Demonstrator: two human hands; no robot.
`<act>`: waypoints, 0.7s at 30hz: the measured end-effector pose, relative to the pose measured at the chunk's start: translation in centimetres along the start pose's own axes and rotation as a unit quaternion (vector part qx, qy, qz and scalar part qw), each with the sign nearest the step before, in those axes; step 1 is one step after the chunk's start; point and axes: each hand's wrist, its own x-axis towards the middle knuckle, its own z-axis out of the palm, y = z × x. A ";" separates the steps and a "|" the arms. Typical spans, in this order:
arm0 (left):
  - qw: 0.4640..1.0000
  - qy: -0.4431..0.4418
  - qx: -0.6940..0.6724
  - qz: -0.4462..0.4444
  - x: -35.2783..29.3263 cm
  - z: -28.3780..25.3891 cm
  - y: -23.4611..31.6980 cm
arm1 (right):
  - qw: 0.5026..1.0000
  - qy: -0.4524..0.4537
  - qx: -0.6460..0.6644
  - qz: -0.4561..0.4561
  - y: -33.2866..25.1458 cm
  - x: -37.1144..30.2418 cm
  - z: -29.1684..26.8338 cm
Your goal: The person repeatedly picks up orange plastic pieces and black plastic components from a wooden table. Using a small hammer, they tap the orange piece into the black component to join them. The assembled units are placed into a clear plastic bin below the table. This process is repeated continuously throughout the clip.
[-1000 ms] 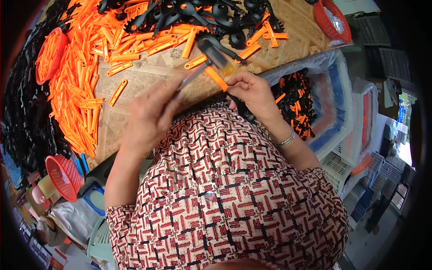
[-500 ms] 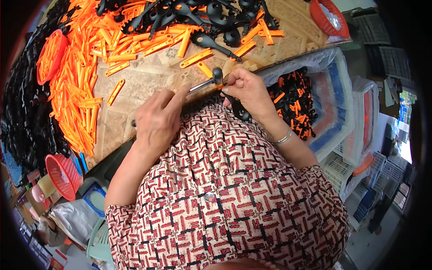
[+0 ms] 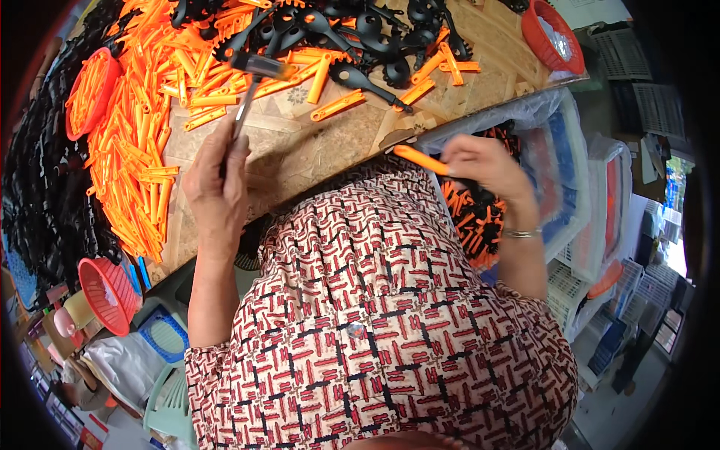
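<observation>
smooth orange handle (image 3: 421,160), metal-shafted hammer (image 3: 262,67)

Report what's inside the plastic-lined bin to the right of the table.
The bin holds a jumble of black and orange pieces. The right hand, gripping an orange handle, hides some; whatever lies below the top layer is covered.

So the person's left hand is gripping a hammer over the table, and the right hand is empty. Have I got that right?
Not quite: the right hand is not empty. The head view shows it holding an orange piece. The left hand is indeed gripping a hammer over the table.
</observation>
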 end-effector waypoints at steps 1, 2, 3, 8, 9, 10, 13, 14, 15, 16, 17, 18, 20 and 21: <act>0.998 -0.003 -0.034 -0.056 0.2 -0.2 -0.4 | 0.994 0.055 -0.088 -0.038 0.8 -1.1 -2.1; 0.996 -0.028 -0.035 -0.082 0.4 -0.1 0.0 | 0.974 0.135 -0.180 -0.025 0.0 -2.2 -3.2; 0.992 -0.052 -0.035 -0.110 0.5 0.0 0.9 | 0.916 0.203 -0.347 -0.002 -2.1 -2.7 -3.4; 0.990 -0.119 -0.060 -0.036 2.3 3.1 1.7 | 0.894 0.307 -0.274 -0.178 -5.1 2.2 0.2; 0.988 -0.145 -0.039 -0.032 2.8 3.6 2.7 | 0.863 0.300 -0.309 -0.263 -5.3 4.2 1.6; 0.991 -0.119 -0.024 0.049 3.2 4.5 2.8 | 0.840 0.298 -0.345 -0.294 -6.0 5.8 3.3; 0.984 -0.152 0.055 0.072 4.2 6.0 3.8 | 0.756 0.304 -0.477 -0.330 -7.0 8.6 5.8; 0.983 -0.154 0.068 0.075 4.2 6.4 3.6 | 0.735 0.307 -0.515 -0.317 -7.2 9.1 6.2; 0.981 -0.156 0.081 0.079 4.1 6.8 3.4 | 0.758 0.302 -0.482 -0.318 -6.7 9.8 6.2; 0.982 -0.153 0.085 0.075 4.0 7.0 3.1 | 0.759 0.304 -0.485 -0.310 -6.6 10.2 6.0; 0.982 -0.150 0.090 0.071 4.0 7.0 2.7 | 0.760 0.306 -0.488 -0.301 -6.6 10.6 5.8; 0.982 -0.146 0.096 0.066 4.0 6.9 2.3 | 0.761 0.308 -0.490 -0.293 -6.5 10.9 5.8; 0.988 -0.112 0.067 0.077 3.7 6.3 1.9 | 0.803 0.292 -0.429 -0.293 -7.3 10.8 5.9; 0.991 -0.094 0.051 0.085 3.6 6.0 1.7 | 0.822 0.285 -0.398 -0.293 -7.7 10.8 6.0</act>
